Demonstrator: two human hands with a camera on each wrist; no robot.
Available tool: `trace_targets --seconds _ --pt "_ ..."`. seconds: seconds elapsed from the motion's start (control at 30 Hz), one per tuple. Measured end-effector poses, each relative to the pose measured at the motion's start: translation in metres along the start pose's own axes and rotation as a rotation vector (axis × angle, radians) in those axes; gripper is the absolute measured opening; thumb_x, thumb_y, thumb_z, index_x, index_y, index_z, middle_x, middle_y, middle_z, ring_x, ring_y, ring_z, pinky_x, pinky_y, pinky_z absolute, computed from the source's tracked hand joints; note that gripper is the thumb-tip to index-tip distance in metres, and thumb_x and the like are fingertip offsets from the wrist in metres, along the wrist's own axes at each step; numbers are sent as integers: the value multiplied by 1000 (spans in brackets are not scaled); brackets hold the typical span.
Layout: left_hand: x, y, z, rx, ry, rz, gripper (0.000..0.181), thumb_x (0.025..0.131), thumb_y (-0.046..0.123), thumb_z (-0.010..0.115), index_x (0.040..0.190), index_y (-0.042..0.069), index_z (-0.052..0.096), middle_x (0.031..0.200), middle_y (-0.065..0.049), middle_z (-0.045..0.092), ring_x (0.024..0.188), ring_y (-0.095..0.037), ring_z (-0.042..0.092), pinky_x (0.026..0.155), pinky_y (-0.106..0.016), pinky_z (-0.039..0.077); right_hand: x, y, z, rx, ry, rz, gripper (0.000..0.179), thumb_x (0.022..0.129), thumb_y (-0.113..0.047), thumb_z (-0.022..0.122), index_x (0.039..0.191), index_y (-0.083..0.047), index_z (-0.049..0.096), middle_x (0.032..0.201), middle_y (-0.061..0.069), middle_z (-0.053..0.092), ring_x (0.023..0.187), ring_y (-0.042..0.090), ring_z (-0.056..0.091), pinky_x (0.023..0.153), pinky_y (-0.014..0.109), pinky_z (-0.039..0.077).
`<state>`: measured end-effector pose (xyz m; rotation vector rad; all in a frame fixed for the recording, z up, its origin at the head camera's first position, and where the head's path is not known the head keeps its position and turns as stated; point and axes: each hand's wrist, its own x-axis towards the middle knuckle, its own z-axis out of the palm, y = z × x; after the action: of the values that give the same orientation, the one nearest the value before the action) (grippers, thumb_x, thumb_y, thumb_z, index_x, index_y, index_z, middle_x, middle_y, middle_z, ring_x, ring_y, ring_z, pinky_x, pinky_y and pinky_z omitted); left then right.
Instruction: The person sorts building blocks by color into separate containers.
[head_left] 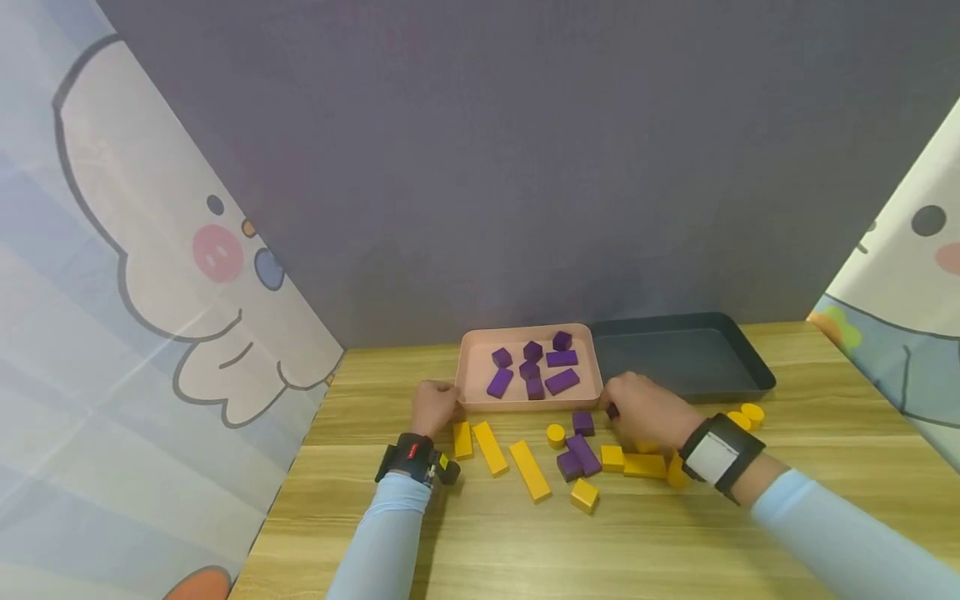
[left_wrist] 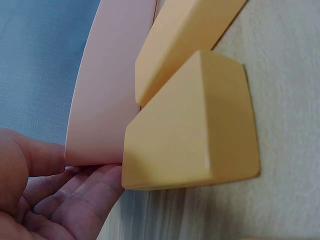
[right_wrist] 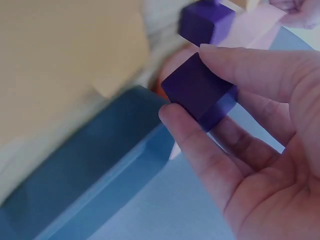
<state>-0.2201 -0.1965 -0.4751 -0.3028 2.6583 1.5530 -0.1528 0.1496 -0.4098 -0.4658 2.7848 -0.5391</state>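
Note:
My left hand (head_left: 433, 407) holds the front left corner of a pink tray (head_left: 480, 406), thumb on one side and fingers against the other in the left wrist view. Several purple blocks (head_left: 561, 358) lie inside that tray. Just right of it, my right hand (head_left: 648, 410) pinches a purple cube (right_wrist: 200, 92) between thumb and fingers, near the dark tray's front left corner. Another purple cube (head_left: 582, 423) and two purple blocks (head_left: 584, 455) lie on the table in front. Beside my left fingers sits a short yellow block (left_wrist: 170, 135).
The dark grey tray (head_left: 682, 358) adjoins the pink one on the right. Across the wooden table (head_left: 510, 550) lie long yellow blocks (head_left: 530, 471), a yellow cube (head_left: 585, 495), a yellow cylinder (head_left: 556, 435) and more yellow pieces partly under my right wrist. A grey wall (head_left: 525, 167) stands behind.

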Motion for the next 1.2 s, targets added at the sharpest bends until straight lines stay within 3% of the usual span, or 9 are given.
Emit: trace_targets --seconds 0.13,0.33,0.57,0.73,0.97,1.1,1.2 --pt "1 0 0 4 -3 -11 23 95 13 64 103 -2 79 88 -16 77 67 -22 72 67 -34 63 11 -7 -10 -21 30 -49 26 83 7 77 100 -12 81 88 1 72 77 16 60 81 39 62" --pt "1 -1 -2 -10 2 -3 22 95 12 63 99 -3 79 81 -15 75 63 -21 69 63 -32 62 38 -17 -18 -51 110 -104 19 85 1 79 99 -11 80 86 3 73 73 15 59 70 29 58" --pt "-1 -2 -1 -13 1 24 22 94 11 65 99 -5 78 78 -17 75 63 -24 71 60 -33 61 66 -14 -17 -107 171 -120 33 78 4 80 110 -6 79 102 7 76 83 18 66 79 38 62" --pt "-1 0 0 -19 4 38 22 94 10 64 101 -7 78 80 -18 76 63 -23 72 60 -33 62 76 -10 -13 -128 183 -75 48 70 7 84 115 -5 77 109 10 74 90 24 67 84 42 62" --pt "-1 2 3 37 16 44 23 97 12 64 103 -4 78 81 -14 75 62 -18 68 57 -28 57 86 -6 -9 -128 129 13 57 65 7 86 120 -7 74 123 14 69 105 30 65 94 48 59" --pt "-1 2 4 48 25 47 23 97 15 64 103 -2 79 80 -14 76 61 -17 68 56 -27 55 92 -1 -4 -166 131 -4 50 67 6 85 114 -8 76 117 12 72 98 27 67 92 48 60" --pt "0 0 3 51 28 46 24 98 16 63 102 -2 79 79 -13 75 60 -16 68 55 -27 55 96 5 0 -192 157 -49 37 69 5 83 103 -9 78 100 8 74 83 22 64 83 42 60"
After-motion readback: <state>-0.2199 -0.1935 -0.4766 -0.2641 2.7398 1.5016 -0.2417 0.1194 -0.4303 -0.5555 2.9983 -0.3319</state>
